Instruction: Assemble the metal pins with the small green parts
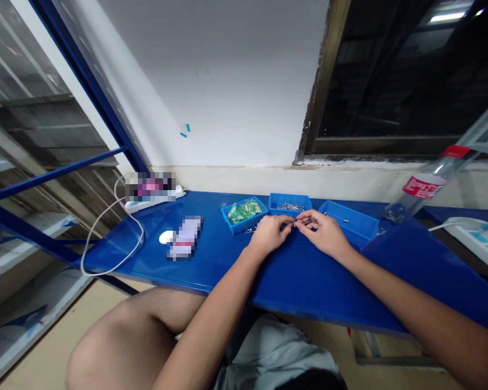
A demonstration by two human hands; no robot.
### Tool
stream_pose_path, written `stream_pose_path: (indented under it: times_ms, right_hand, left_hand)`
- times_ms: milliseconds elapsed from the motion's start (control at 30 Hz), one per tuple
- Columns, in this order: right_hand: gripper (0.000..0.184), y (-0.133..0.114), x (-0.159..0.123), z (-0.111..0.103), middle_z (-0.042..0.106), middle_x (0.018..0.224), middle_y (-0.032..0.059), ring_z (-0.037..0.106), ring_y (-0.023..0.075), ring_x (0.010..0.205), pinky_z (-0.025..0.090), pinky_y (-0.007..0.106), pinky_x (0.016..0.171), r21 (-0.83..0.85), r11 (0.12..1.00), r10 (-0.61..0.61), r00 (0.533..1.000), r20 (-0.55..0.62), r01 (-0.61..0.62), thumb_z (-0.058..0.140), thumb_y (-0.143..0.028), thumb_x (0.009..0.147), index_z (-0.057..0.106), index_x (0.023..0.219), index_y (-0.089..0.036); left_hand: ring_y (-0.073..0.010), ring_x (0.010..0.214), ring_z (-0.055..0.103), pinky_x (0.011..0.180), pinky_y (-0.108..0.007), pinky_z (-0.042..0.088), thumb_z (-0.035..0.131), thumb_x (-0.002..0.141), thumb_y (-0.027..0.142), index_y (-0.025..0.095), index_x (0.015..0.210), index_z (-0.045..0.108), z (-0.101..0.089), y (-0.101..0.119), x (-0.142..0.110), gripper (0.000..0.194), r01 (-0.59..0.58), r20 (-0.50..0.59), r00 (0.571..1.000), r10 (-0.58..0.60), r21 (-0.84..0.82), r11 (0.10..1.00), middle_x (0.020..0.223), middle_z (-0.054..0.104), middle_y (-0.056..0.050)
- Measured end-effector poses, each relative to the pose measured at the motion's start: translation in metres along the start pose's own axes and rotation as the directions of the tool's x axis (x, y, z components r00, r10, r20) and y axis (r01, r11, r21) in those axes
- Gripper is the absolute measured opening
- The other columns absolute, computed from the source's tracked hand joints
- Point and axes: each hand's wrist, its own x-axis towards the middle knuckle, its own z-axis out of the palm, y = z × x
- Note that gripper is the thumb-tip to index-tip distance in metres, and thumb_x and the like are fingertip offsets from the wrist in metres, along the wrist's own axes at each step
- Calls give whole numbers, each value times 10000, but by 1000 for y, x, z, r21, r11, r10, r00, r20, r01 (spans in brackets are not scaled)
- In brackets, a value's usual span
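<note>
My left hand (pixel 270 233) and my right hand (pixel 321 233) meet above the blue tabletop (pixel 301 287), their fingertips pinching a small metal part (pixel 295 223). It is too small to identify. Just behind my hands stand several blue plastic bins. The left one (pixel 244 214) holds green packets, the middle one (pixel 289 205) holds loose metal pins or screws, and the right one (pixel 347 223) holds a few similar metal pieces. More small metal pieces (pixel 250 229) lie on the tabletop beside the left bin.
A white computer mouse (pixel 166 236) and a blurred object (pixel 185 237) lie left on the table, near a power strip (pixel 154 197) and a white cable (pixel 114 238). A plastic bottle (pixel 427 181) lies at the right. Metal shelving stands at the left, with a wall and dark window behind.
</note>
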Motion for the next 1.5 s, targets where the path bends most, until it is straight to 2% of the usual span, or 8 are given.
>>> stream_pose_path:
  times_ms: [300,567,733,900,1067,1167,1333,1500]
  right_hand:
    - [202,-1,0,0,705,949,63,690,198,778,600,340,678,-61,994,-84,995,61,88,687,-310,913,734,1087,-220]
    - [135,-3,0,-2,719,1014,63,717,221,874,631,364,774,-29,995,-93,995,41,94,676,-272,897,734,1014,-238]
    - [181,-1,-2,1,758,1050,77,761,242,921,643,397,838,83,996,24,998,56,-29,687,-362,930,720,1042,-225]
    - [239,-2,-2,1,759,941,77,749,237,865,646,374,771,90,995,38,999,33,-41,718,-441,921,707,995,-215]
    - [252,2,-1,2,748,939,78,732,218,841,637,329,709,40,999,8,1000,30,-10,735,-408,893,682,1047,-216]
    - [245,-1,0,1,734,978,75,719,209,852,631,332,736,-24,999,-45,998,50,47,686,-335,912,704,1128,-221]
    - [169,-8,0,-3,738,995,64,712,209,819,636,360,761,-95,991,-91,996,23,93,662,-270,889,760,1023,-234]
    - [174,-7,-1,-3,762,1068,73,753,237,884,659,401,824,-63,994,-85,995,59,88,678,-322,917,763,1050,-247]
  left_hand:
    - [-192,898,764,822,-261,557,597,970,216,177,1083,789,-3,3,-2,227,27,-32,999,-29,-61,998,1048,827,-57]
    - [-186,770,731,704,-251,486,511,1059,477,199,1103,828,-9,12,-4,424,27,20,999,-27,-3,1000,983,833,-54]
    - [-220,947,769,819,-263,542,574,1037,370,205,1171,809,-7,2,-1,317,17,9,1000,-17,-38,999,1141,819,-65]
    - [-216,971,768,896,-293,573,690,963,262,197,1120,814,-3,-5,1,210,-11,-20,1000,10,-44,999,1123,819,-69]
    - [-191,995,772,938,-293,592,660,945,151,199,1306,723,-1,0,1,370,23,-50,998,-32,-168,986,1120,820,-50]
    - [-190,970,778,899,-284,595,651,971,233,186,1355,683,-3,7,0,389,33,-70,996,-50,-226,974,1092,825,-48]
    - [-223,933,782,810,-283,574,583,1027,480,189,1169,785,-8,13,-3,382,46,-32,998,-51,-145,988,1061,828,-65]
    - [-227,953,780,846,-271,564,561,1045,445,204,1139,811,-8,8,-3,359,43,23,999,-41,-78,996,1101,827,-59]
